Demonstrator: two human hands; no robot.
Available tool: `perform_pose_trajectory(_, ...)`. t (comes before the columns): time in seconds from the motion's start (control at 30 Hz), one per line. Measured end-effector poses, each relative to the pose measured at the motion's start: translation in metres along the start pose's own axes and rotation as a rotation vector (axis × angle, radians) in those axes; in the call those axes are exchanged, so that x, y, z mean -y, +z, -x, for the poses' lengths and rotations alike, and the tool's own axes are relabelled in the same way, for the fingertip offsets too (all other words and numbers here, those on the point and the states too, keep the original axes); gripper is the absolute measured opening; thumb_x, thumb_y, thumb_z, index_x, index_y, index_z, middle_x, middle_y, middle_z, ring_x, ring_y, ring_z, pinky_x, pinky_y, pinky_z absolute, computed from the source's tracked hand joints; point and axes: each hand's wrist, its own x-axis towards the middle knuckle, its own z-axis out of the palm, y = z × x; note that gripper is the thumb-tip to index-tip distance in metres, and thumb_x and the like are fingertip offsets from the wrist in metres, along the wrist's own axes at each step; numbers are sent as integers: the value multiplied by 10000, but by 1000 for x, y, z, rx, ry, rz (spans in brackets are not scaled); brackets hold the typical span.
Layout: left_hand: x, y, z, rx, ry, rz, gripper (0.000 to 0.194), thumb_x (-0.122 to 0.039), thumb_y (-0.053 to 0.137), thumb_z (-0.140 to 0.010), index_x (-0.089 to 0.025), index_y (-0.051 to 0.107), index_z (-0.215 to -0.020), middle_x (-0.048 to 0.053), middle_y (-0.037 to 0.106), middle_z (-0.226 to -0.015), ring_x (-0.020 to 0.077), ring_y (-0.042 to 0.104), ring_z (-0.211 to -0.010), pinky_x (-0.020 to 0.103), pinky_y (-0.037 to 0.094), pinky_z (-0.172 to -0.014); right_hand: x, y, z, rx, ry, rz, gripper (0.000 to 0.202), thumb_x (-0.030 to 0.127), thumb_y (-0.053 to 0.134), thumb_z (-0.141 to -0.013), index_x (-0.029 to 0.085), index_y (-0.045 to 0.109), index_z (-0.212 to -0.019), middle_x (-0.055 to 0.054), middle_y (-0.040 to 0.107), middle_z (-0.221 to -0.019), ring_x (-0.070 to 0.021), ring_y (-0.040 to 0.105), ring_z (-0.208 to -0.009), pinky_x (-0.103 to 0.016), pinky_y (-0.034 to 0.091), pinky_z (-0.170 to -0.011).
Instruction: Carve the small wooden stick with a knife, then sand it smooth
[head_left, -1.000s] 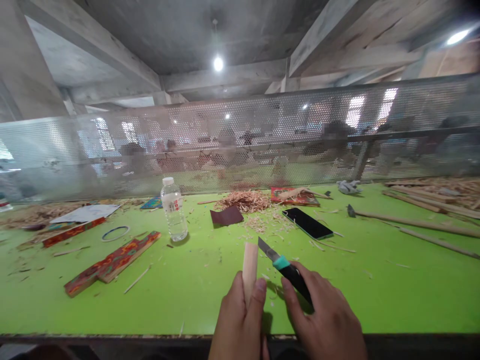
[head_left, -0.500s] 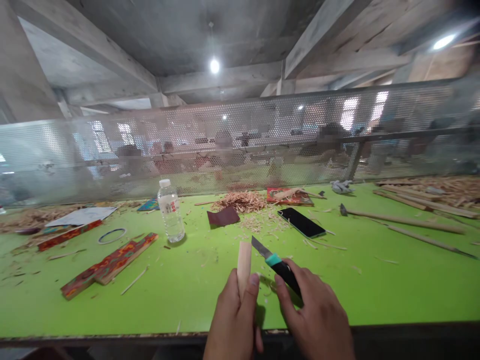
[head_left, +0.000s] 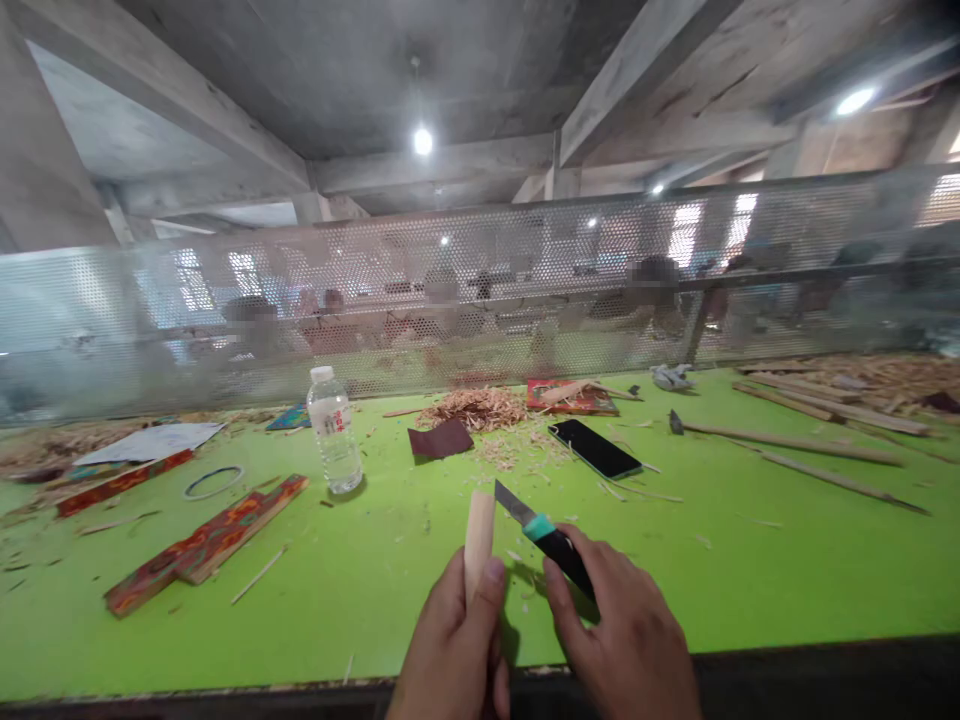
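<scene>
A pale strip of wood (head_left: 479,535) stands up out of my left hand (head_left: 457,635), its lower end hidden by the closed fingers and thumb. My right hand (head_left: 626,625) grips a utility knife (head_left: 556,550) with a black handle and a teal collar. The knife's blade (head_left: 513,502) points up and to the left, its tip close to the wood's upper right edge; a small gap seems to lie between them. Beyond the hands lie a dark brown sheet of sandpaper (head_left: 440,440), a black phone (head_left: 596,448) and a heap of wood shavings (head_left: 474,408).
The green table (head_left: 405,590) carries a water bottle (head_left: 335,435), painted wooden pieces (head_left: 206,540) and a tape ring (head_left: 214,482) on the left. Long-handled tools (head_left: 795,440) and wood strips (head_left: 832,395) lie to the right. A perforated metal screen (head_left: 480,300) closes the back, people blurred behind it.
The view has shifted slightly, so the table things sit a little further left. Both hands keep their holds on the wood and the knife, whose blade remains near the wood's top.
</scene>
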Motion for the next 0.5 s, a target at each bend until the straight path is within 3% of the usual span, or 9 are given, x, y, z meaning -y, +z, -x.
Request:
perform_pose_trajectory(0.13,1,-3,6,23,20,1,720,-868,502,-863,-186,552,-1088,-109,407,-529,74,359,-336,161,240,-319,1,-1,1,-11,4,-1,393,509,413,-1066,194,601,-1209,-75,733,-924,-259,693,-811,-395,486,-754)
perform_pose_trajectory(0.3,-2,0,12,7,130,32,672,-779,550,-917,-165,555,-1192,-101,411,-602,68,367,-402,166,316,-386,-1,-4,0,-23,-3,-25,376,508,423,-1064,205,598,-1199,-62,728,-926,-247,697,-811,-381,490,-746)
perform_pose_trajectory(0.5,3,3,9,-32,177,69,630,-760,575,-918,-171,571,-1142,-98,411,-608,60,345,-397,161,292,-369,-3,-8,1,-22,-36,-44,377,494,420,-1069,198,596,-1221,-76,739,-943,-249,703,-821,-373,502,-736)
